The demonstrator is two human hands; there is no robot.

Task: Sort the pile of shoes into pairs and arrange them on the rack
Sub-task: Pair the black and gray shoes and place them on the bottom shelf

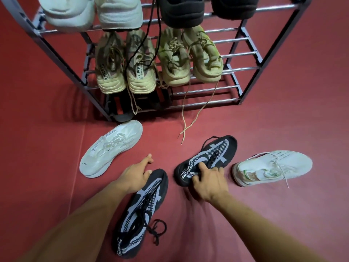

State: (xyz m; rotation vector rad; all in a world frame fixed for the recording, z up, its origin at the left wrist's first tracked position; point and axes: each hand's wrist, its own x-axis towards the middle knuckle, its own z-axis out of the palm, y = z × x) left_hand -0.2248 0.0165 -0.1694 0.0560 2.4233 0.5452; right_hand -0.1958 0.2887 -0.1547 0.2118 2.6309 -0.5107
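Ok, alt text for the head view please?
Each hand grips one black patterned shoe on the red floor: left hand the near shoe, right hand the far shoe. Two white shoes flank them below a part-filled rack.

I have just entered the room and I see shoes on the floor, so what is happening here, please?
A person is sorting shoes. The left hand holds the toe of one black patterned shoe, and the right hand grips its match, both on the red floor. Two white shoes lie apart on either side, not yet paired. The rack already carries several pairs.
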